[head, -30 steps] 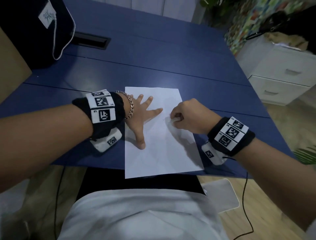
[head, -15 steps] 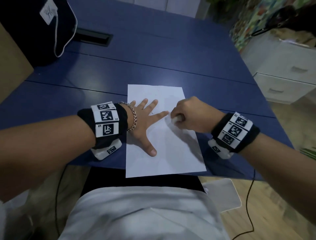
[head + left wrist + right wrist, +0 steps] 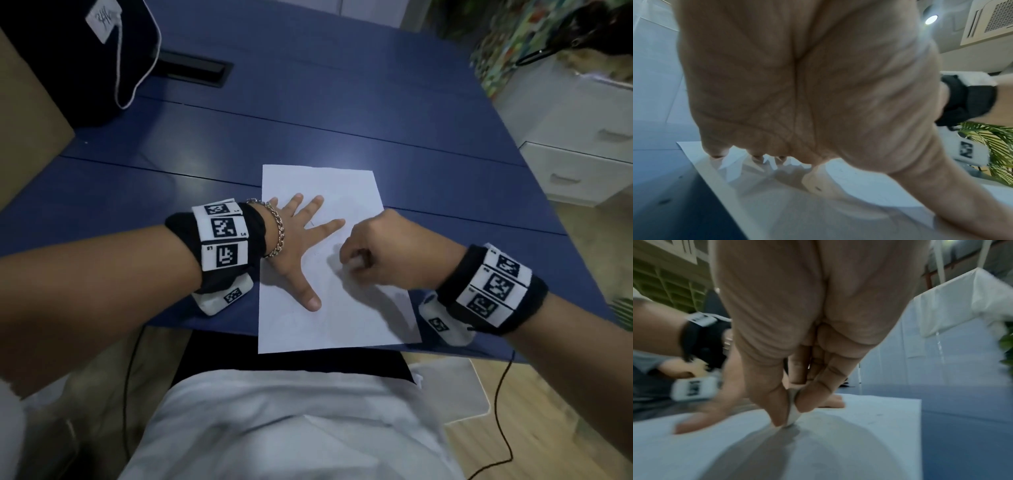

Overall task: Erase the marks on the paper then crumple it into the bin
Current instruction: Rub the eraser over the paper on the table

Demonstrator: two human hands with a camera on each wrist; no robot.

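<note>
A white sheet of paper lies on the blue table, its near edge hanging over the table's front. My left hand lies flat on the sheet's left half with fingers spread, pressing it down. My right hand pinches a small white eraser between thumb and fingers and holds its tip on the paper just right of the left index finger. In the right wrist view the eraser touches the paper. Only a few faint specks of pencil show on the sheet. No bin is in view.
A dark bag with a white cord sits at the table's far left, beside a black cable slot. A white drawer unit stands to the right. A thin black cable hangs off the front edge near my right wrist.
My right hand has rubbed the eraser back and forth, ending slightly nearer and rightward on the sheet. The left hand has stayed pressed flat on the paper.
</note>
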